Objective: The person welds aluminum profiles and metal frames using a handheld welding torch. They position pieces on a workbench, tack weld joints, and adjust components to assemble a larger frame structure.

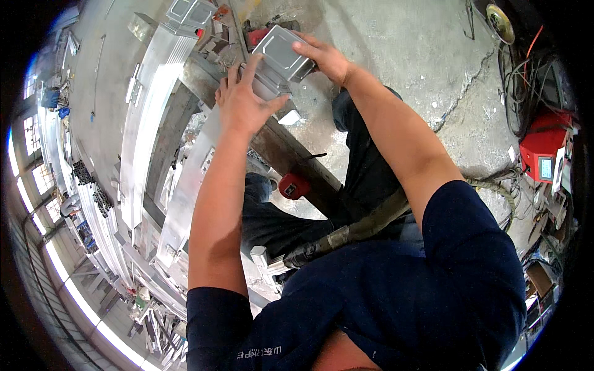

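Note:
Near the top centre is a silver square metal cap (pixel 272 51) with a raised rectangular outline on its face. My right hand (pixel 327 59) grips its right edge, with the thumb on top and the other fingers partly hidden underneath. Just to the left, my left hand (pixel 240 104) has its fingers spread over a silver metal profile (pixel 267 80) beside the cap. Its fingertips are close to the cap's lower left edge; whether they touch it I cannot tell. A similar square cap (pixel 192 11) sits at the end of a long silver profile (pixel 151 105) farther left.
A dark beam (pixel 312 176) runs between my legs, with a red round-cornered tool (pixel 294 185) on it. Another red tool (pixel 257 37) lies behind the cap. Cables (pixel 520 86) and a red machine (pixel 546 147) stand at the right. Stacked metal profiles (pixel 102 229) fill the left.

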Demonstrator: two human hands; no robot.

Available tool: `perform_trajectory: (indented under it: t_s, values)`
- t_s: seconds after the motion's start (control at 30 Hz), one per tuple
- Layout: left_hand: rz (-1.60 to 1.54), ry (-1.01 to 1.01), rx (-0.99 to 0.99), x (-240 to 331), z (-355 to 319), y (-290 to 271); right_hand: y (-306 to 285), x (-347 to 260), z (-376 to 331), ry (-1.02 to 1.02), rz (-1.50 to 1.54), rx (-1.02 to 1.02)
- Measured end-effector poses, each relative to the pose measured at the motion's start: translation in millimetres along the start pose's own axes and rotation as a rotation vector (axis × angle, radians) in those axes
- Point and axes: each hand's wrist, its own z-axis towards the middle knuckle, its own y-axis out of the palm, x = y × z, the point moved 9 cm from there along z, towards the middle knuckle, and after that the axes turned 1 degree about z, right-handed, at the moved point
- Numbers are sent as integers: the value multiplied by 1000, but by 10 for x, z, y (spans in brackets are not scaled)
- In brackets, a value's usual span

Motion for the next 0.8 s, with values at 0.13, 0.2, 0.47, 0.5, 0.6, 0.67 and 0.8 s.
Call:
perform_trajectory:
  t_s: [0.13, 0.2, 0.47, 0.5, 0.6, 0.67, 0.8]
  values:
    - [-26, 31, 23, 13, -29, -27, 0, 37, -2, 27, 48, -24]
    - [-36, 45, 54, -16, -35, -12, -18, 66, 31, 3, 31, -21]
    - [-112, -12, 26, -16, -31, -27, 50, -9, -45, 40, 84, -69]
    - [-108, -14, 30, -23, -27, -40, 65, -4, -48, 57, 116, -84]
    - [-106, -6, 39, -20, -23, -13, -111, 218, 72, 139, 371, 87]
    - [-107, 12, 51, -18, -18, 10, -314, 646, 135, 285, 548, 370]
    - [-104, 31, 99, -27, -3, 0, -162, 1400, -52, 615, 337, 400]
